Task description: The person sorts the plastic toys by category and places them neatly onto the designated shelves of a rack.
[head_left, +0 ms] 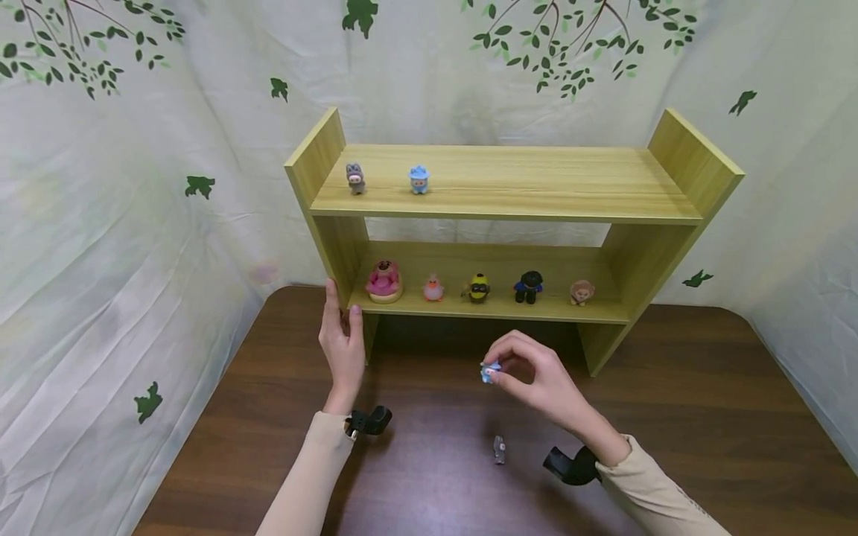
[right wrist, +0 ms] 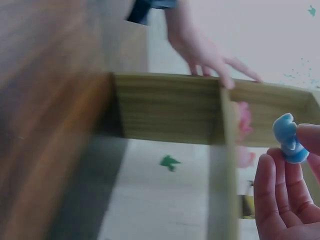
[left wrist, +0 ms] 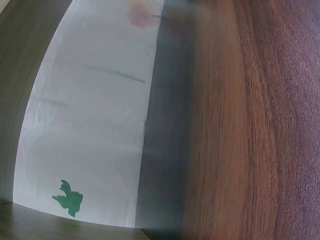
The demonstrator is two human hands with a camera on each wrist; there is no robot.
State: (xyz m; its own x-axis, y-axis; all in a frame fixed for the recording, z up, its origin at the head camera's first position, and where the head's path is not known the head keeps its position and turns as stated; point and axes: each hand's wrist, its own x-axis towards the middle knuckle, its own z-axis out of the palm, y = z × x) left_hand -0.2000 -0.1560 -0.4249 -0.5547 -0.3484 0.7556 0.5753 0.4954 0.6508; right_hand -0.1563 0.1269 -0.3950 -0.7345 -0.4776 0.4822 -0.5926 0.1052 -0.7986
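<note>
My right hand (head_left: 536,376) pinches a small light-blue figurine (head_left: 490,371) between thumb and fingers, in front of the shelf's lower board. The right wrist view shows this blue figurine (right wrist: 289,138) closer, held by its sides. With fingers straight, my left hand (head_left: 343,346) rests against the left side panel of the wooden shelf (head_left: 509,316), its thumb at the front edge. A small grey figurine (head_left: 499,450) lies on the table below the right hand. In the left wrist view the left hand is out of sight.
On the top board stand a grey figurine (head_left: 356,179) and a blue-hatted one (head_left: 418,179). The middle board carries several more, among them a pink bear (head_left: 384,281), a yellow figure (head_left: 479,288) and a dark one (head_left: 529,286). Behind hangs a leaf-patterned cloth (head_left: 415,82).
</note>
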